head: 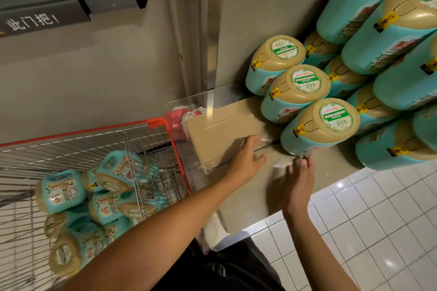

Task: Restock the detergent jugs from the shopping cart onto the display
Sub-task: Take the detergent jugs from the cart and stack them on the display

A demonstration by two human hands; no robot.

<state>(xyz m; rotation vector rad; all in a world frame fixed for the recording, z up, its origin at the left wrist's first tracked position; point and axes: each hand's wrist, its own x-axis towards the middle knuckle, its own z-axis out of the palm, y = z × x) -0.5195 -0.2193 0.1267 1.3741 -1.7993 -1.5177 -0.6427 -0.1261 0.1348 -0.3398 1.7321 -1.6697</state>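
Observation:
Several teal detergent jugs with gold caps [101, 198] lie piled in the red wire shopping cart [160, 123] at the lower left. On the display platform [250, 198], more jugs are stacked on their sides, and the nearest jug [316, 127] lies at the front of the low row. My left hand [246, 160] rests flat with straight fingers on the cardboard surface, left of that jug. My right hand [299, 179] is open, its fingertips touching the base of the nearest jug. Neither hand grips anything.
A tall stack of jugs [383, 30] fills the upper right. A metal-edged pillar [212, 38] stands behind the display. A grey door with a push bar [71, 4] is at the upper left. White tiled floor [369, 220] lies to the right.

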